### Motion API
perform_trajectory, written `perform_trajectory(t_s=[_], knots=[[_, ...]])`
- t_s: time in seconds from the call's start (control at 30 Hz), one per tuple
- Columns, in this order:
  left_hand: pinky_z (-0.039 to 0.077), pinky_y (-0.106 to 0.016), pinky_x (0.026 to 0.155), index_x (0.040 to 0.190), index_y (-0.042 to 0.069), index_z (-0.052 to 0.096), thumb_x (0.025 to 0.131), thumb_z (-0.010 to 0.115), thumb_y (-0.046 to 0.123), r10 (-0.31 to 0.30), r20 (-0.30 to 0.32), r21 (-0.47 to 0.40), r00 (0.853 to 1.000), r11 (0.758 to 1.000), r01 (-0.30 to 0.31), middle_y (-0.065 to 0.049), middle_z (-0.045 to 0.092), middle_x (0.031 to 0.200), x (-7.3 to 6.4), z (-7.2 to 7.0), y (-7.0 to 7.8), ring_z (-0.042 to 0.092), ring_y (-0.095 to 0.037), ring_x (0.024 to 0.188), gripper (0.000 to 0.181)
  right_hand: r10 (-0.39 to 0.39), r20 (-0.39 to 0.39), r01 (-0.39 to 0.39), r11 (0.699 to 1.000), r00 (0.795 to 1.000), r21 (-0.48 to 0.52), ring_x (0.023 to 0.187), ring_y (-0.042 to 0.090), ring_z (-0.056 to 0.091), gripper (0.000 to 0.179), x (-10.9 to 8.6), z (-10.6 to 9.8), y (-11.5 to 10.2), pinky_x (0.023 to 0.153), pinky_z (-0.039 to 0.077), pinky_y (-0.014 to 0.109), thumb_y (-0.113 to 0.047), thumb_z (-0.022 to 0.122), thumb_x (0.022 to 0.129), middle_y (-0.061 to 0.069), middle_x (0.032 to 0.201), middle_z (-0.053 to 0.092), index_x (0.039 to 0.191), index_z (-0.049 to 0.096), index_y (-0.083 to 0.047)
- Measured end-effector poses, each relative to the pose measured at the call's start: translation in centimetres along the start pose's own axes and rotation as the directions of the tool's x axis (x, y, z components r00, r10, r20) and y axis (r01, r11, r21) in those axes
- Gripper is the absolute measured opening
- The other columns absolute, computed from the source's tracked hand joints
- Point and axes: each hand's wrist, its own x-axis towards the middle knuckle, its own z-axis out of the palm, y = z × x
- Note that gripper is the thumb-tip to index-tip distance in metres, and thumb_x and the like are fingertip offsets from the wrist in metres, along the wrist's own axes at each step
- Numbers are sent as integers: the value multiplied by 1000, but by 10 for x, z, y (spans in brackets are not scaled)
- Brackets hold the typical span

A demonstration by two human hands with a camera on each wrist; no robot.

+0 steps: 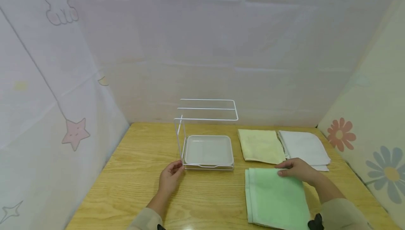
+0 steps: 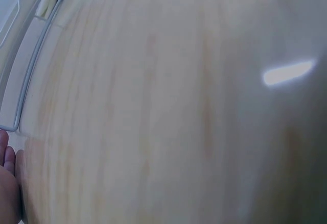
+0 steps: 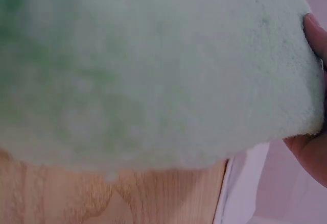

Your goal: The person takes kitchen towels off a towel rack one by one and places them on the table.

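My right hand (image 1: pixel 299 171) pinches the far right corner of a folded green towel (image 1: pixel 276 198), thumb on top. In the right wrist view the towel (image 3: pixel 168 71) fills most of the picture, with the thumb (image 3: pixel 317 35) on its edge. A white wire rack (image 1: pixel 236 115) stands left of the towel. It has an upper frame of bars and holds a shallow white tray (image 1: pixel 209 149) at its base. At the rack's front left corner, my left hand (image 1: pixel 170 177) grips the wire with its fingertips. The left wrist view shows only part of that hand (image 2: pixel 7 188).
Beyond the green towel lie a folded yellow towel (image 1: pixel 261 145) and a folded white towel (image 1: pixel 303 147), side by side. All stand on a wooden table (image 1: pixel 133 184). Printed cloth walls (image 1: pixel 202 47) rise at the back and on both sides.
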Motion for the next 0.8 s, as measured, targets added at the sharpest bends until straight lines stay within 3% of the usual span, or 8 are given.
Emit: perform_trajectory(t_s=[0.13,0.37,0.47,0.6,0.7,0.8], knots=[[53,-11,78,116,-1,66,90,70,9,4,2,5,1000,1000,-4,-19,67,113,2,-1,-3,63,-6,89,29,15,-40,-16,999,999,-34,112,33,61,41,12,1,10,85,56,38,-31,73,88,19,123,66,118,70,-4],[52,-10,78,117,-2,66,90,70,10,1,1,-1,1000,1000,-1,-19,67,113,2,0,-4,63,-8,91,29,27,-71,-31,998,997,-50,116,39,59,41,33,3,23,90,54,46,-31,75,86,20,124,66,117,70,-4],[51,-9,77,117,-5,64,91,68,7,-1,8,4,1000,1000,1,-22,67,113,-4,-1,9,63,-10,92,29,38,-88,-44,997,995,-63,114,38,60,40,39,7,27,90,54,46,-31,76,86,19,122,67,116,71,-5],[52,-10,78,117,-5,65,90,69,7,-7,2,-1,1000,1000,7,-22,67,113,-4,-1,10,63,-9,91,29,45,-109,-51,998,993,-49,113,37,60,41,43,11,29,89,55,45,-29,74,87,21,122,67,117,70,-2],[52,-11,78,116,-1,66,89,71,10,2,-9,2,1000,1000,-2,-19,68,112,2,0,-4,63,-6,89,30,47,-122,-50,998,991,-30,114,39,59,43,45,14,30,89,55,44,-29,74,88,22,123,65,119,68,0],[53,-12,78,116,0,67,89,71,12,3,-11,16,1000,1000,-3,-18,68,112,2,-1,-4,63,-5,89,30,45,-132,-49,998,990,-31,115,39,59,43,46,17,31,89,54,42,-27,74,88,22,124,65,120,67,1]])
